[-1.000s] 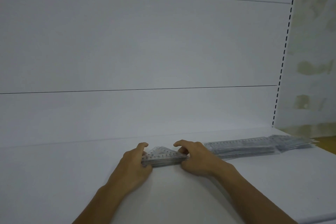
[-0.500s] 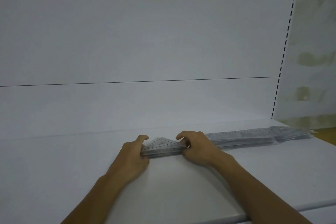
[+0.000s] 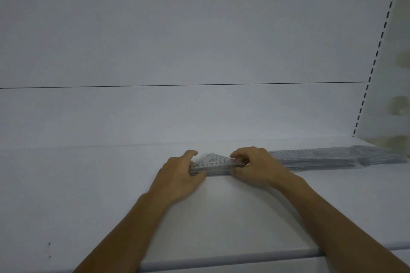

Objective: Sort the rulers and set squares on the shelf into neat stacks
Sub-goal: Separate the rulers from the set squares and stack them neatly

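Near edge: the flat white shelf [image 3: 221, 217] has both forearms reaching over its front lip.
Risk: these slick sheets could fan out or skate towards that lip if one side squeezes harder than the other, I'd say; lifting by the ends could let the middle ones drop out.
Left hand [image 3: 177, 175]: wrist low; thumb on the near long edge, fingers [image 3: 192, 153] curled over the left corner, gripping.
Right hand [image 3: 257, 166]: knuckles arched; thumb and curled fingers pinch the right end.
Task piece: stack of clear plastic triangular set squares [image 3: 213, 163], flat on the shelf between the hands, apex pointing far.
Further right: pile of long clear plastic rulers [image 3: 321, 157], lying lengthwise, just beyond the right hand.
Far: plain white back panel [image 3: 199, 29].
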Demonstrator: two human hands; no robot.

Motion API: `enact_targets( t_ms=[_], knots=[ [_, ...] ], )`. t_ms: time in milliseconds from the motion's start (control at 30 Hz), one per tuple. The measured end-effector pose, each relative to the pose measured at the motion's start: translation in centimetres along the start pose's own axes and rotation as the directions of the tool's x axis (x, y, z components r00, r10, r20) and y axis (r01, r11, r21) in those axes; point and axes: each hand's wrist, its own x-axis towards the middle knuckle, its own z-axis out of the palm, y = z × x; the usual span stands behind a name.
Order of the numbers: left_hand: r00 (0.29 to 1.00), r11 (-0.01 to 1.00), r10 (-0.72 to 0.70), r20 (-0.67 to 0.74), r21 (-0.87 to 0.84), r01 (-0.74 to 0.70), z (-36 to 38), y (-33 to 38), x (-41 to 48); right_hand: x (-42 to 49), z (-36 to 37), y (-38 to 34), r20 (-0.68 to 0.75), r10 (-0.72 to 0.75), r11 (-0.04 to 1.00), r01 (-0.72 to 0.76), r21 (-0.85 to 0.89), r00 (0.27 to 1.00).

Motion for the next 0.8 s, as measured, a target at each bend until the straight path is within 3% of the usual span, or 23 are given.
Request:
enact_targets(
  t_ms=[400, 667, 800],
  knots=[
    [0.989, 0.954, 0.137, 0.053, 0.263, -0.146, 1.1, -0.1, 1.0, -0.1, 0.7, 0.0, -0.038, -0.094, 0.995, 0.093, -0.019, 0.995],
    [0.987, 0.956, 0.143, 0.070, 0.250, -0.156, 1.0, -0.2, 0.9, 0.0, 0.7, 0.1, -0.041, -0.097, 0.995, 0.097, -0.004, 0.994],
    [0.998, 0.997, 0.044, 0.036, 0.067, -0.046, 0.4, -0.4, 0.8, 0.0, 0.8, 0.0, -0.022, -0.034, 0.999, 0.034, 0.030, 0.999]
  ],
)
